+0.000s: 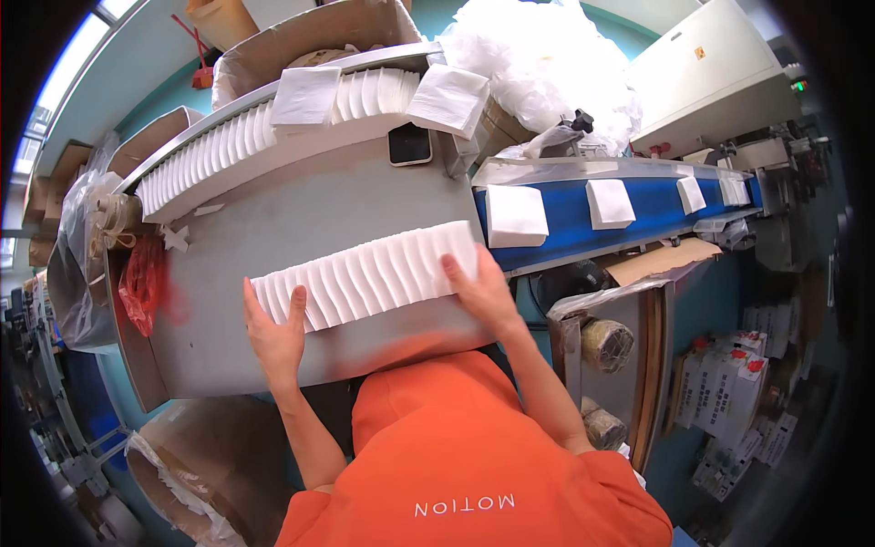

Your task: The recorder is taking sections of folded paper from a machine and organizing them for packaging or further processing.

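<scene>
A long row of white folded paper napkins (365,275) stretches across the front part of the grey metal table (301,201). My left hand (276,333) presses on its left end, thumb on the near side and fingers round the end. At the right end my right hand (481,290) grips the row the same way, its thumb over the front. The row is squeezed between both hands. Whether it rests on the table or is slightly lifted I cannot tell. Behind it, a second long row of napkins (210,162) stands along the table's back rail.
Napkin stacks such as this one (517,216) lie on a blue conveyor belt (567,202) at right. Two flat stacks (307,97) top the back row. A black-screened device (410,144) sits nearby. Red plastic bag (141,287) hangs left; a cardboard box (210,456) stands below.
</scene>
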A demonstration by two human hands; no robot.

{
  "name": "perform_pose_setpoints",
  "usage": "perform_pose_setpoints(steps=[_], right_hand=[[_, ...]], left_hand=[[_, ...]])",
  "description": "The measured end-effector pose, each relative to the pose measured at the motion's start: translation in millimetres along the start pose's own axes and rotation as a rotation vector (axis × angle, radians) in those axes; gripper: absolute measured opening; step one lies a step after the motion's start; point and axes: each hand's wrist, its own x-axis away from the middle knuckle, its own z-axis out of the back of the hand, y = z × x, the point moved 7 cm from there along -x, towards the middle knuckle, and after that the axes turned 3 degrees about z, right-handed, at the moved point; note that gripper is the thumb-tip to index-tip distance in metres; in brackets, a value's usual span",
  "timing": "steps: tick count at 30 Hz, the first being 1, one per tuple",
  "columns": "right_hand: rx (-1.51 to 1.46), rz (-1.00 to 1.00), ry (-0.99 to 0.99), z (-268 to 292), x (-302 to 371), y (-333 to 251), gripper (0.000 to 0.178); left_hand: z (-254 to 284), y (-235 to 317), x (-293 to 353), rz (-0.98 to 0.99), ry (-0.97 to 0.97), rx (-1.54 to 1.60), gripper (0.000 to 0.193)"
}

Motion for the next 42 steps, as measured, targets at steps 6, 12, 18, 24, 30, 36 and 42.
perform_pose_setpoints(steps=[6, 12, 18, 24, 30, 36, 42], right_hand=[[-0.896, -0.498, -0.192, -25, 12, 48, 0.033], [-0.852, -0.385, 0.160, 20, 3, 60, 0.037], [-0.206, -0.011, -0.001, -9, -6, 3, 0.046], [-0.628, -0.461, -0.256, -5, 16, 54, 0.037], [-0.377, -0.149, 0.097, 11, -10, 28, 0.055], [-0.657, -0.305, -0.076, -25, -3, 22, 0.042], [-0.506, -0.303, -0.201, -5, 7, 43, 0.041]], left_hand=[[2, -14, -3, 0.047, 0.083, 0.049, 0.094], [3, -1, -2, 0.000, -0.009, 0.016, 0.095], [-5, 11, 5, -0.010, -0.027, 0.029, 0.098], [-2, -1, 1, 0.029, 0.033, 0.052, 0.097], [-8, 10, 5, -0.028, -0.045, 0.067, 0.096], [-8, 10, 7, -0.023, -0.005, 0.076, 0.095], [-12, 9, 4, -0.012, -0.004, 0.077, 0.094]])
